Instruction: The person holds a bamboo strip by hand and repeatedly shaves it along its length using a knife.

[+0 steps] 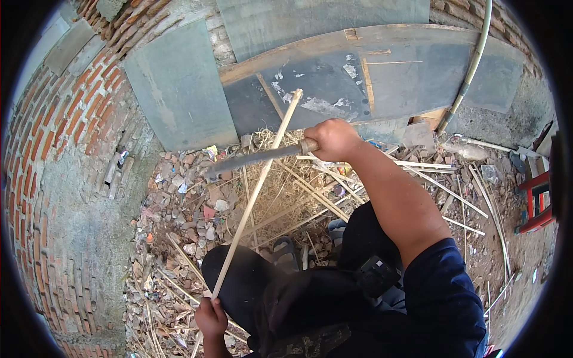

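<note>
My left hand point(212, 317) is closed round the lower end of a long pale bamboo strip point(253, 200). The strip slants up and away to the right, passing over my left knee. In my right hand point(335, 141) is the wooden handle of a machete point(253, 159). Its long grey blade points left and crosses the upper half of the strip; whether the edge touches it I cannot tell. Below the blade, a heap of thin shavings point(280, 200) lies on the ground between strip and feet.
More bamboo strips point(444, 190) lie scattered over stony rubble point(185, 209), some beside my sandalled feet point(286, 253). Grey boards point(179, 89) lean on the wall ahead, next to a bamboo pole point(474, 65). A brick wall point(57, 179) stands left, and a red frame point(535, 203) at right.
</note>
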`<action>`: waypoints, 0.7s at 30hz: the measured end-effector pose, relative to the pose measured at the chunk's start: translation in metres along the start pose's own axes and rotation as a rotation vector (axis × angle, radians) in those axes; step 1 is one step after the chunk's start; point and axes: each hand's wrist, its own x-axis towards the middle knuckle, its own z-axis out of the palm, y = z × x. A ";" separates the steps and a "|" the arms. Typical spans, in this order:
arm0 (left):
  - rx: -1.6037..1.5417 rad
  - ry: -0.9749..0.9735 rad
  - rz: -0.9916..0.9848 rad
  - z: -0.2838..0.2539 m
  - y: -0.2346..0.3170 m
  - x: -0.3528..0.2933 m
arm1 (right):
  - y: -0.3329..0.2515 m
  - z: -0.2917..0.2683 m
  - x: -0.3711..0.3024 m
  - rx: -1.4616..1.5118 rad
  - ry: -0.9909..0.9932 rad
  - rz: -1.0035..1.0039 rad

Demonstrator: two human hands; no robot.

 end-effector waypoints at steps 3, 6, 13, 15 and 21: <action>0.071 -0.059 0.023 -0.020 -0.020 -0.012 | 0.019 0.005 -0.007 -0.009 -0.021 0.171; 0.074 -0.074 -0.034 -0.038 -0.049 -0.041 | 0.049 0.020 -0.011 0.011 0.012 0.493; -0.016 -0.049 -0.168 -0.026 -0.035 -0.058 | 0.041 0.006 -0.012 0.153 -0.038 0.653; -0.034 -0.012 -0.110 -0.021 -0.025 -0.055 | 0.028 0.005 -0.007 0.205 0.015 0.635; -0.046 -0.089 -0.025 -0.014 -0.026 -0.047 | 0.012 0.006 -0.006 0.314 0.213 0.425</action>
